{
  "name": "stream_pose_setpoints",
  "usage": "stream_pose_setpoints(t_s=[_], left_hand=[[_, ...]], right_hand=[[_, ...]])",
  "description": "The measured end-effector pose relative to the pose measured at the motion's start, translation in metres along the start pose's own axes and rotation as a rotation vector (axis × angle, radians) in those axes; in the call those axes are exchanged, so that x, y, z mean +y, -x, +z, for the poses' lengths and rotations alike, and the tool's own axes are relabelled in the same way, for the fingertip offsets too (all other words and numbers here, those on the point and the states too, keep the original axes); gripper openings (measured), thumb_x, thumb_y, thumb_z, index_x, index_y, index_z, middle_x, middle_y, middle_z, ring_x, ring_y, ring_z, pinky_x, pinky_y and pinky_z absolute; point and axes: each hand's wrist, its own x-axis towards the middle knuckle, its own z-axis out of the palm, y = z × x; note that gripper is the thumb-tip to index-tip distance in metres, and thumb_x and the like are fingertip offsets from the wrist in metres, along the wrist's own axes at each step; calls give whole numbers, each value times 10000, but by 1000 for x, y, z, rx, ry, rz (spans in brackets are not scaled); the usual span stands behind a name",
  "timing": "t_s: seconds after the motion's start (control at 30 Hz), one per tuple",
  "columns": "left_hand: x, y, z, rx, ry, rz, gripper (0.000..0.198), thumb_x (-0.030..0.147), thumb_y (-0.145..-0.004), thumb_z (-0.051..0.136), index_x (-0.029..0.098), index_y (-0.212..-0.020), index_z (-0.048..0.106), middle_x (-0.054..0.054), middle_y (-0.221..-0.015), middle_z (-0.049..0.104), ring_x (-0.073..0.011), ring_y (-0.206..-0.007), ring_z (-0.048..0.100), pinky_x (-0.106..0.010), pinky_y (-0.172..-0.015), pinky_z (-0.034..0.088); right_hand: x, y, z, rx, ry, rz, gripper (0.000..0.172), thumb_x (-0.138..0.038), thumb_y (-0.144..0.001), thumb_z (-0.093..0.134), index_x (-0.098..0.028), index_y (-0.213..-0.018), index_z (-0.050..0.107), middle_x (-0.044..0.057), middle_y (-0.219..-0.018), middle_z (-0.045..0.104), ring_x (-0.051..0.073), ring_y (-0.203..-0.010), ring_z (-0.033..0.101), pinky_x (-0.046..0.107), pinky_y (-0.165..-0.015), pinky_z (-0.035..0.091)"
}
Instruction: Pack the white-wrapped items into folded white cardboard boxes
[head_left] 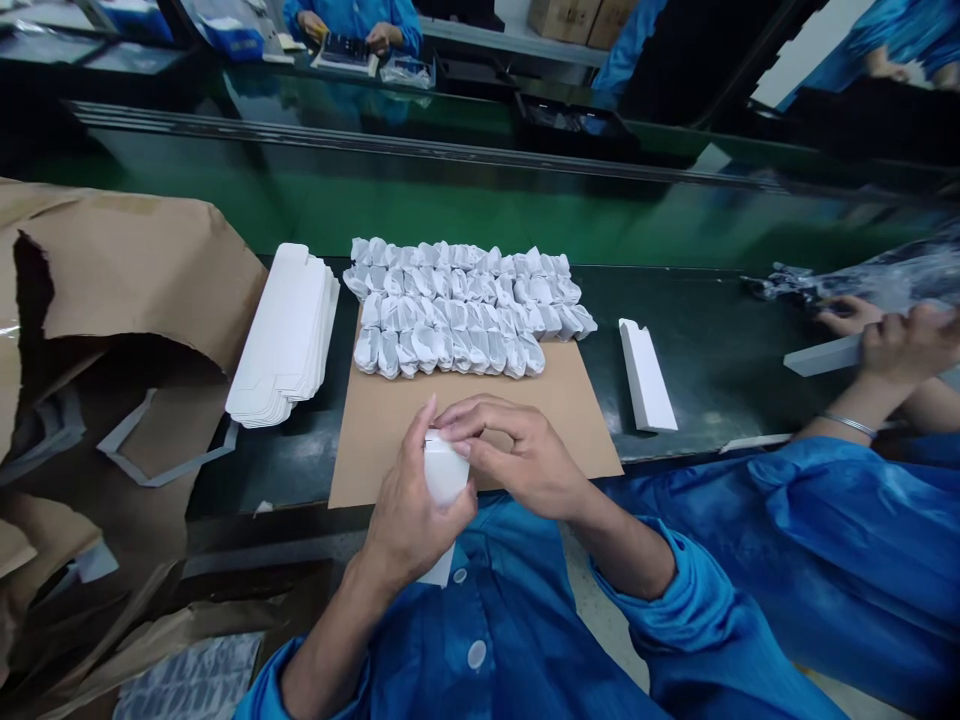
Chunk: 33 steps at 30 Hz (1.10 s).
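A small white carton (445,472) is upright in front of my chest, over the near edge of a brown cardboard sheet (480,430). My left hand (420,500) is wrapped round its sides. At the carton's top end, the fingers and thumb of my right hand (517,445) press together on the edge or flap; my fingers partly hide that end. Beyond my hands, rows of items in white wrapping (457,310) lie on the sheet. A stack of flat white cartons (281,340) lies to the left, and a folded-up white carton (646,375) to the right.
A large torn brown cardboard box (142,260) stands at left, with more wrapped items (191,680) below. At right, a co-worker's hands (900,345) hold a white carton (821,355) near clear plastic (870,280). A green ledge (315,190) runs behind; other people work beyond it.
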Motion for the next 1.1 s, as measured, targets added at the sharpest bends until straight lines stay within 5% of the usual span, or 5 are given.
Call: stream_pose_setpoints(t_s=[0.47,0.6,0.77,0.93,1.1], left_hand=[[0,19,5,-45,58,-42,658,304,-803,647,196,-1398,385,-167,-1390,500,-293,-1206,587,-421,-933,547],[-6,-2,8,271,357,-301,729,404,-758,730,226,-1370,376,-137,-1264,559,-269,-1027,660,-408,-823,588],[-36,-44,7,515,693,-398,447,386,-897,544,256,-1306,422,-78,-1212,585,-215,-1079,652,-408,-950,546],[-54,-35,-1,535,503,-357,573,335,-806,668,214,-1324,454,-112,-1346,529,-267,-1320,482,-481,-1137,367],[-52,-13,-36,264,-165,23,767,387,-775,721,245,-1459,404,-128,-1564,329,-322,-1471,253,-524,-1207,203]], right_hand=[[26,37,30,182,202,-256,141,-216,-870,641,-215,-1010,625,94,-1110,712,209,-1051,637,399,-912,522],[31,29,-3,255,325,-79,523,-343,-871,671,-217,-1339,474,119,-1332,594,219,-1138,608,379,-945,514],[56,-5,-78,372,1003,265,511,-316,-857,673,-169,-1329,544,157,-1246,639,325,-1197,558,475,-993,440],[73,-13,-115,322,1028,349,222,-292,-890,611,-199,-1078,683,59,-951,733,215,-887,678,321,-769,509],[76,-8,-117,284,1088,329,398,-358,-872,641,-215,-1243,616,71,-1156,695,234,-1023,638,334,-824,489]])
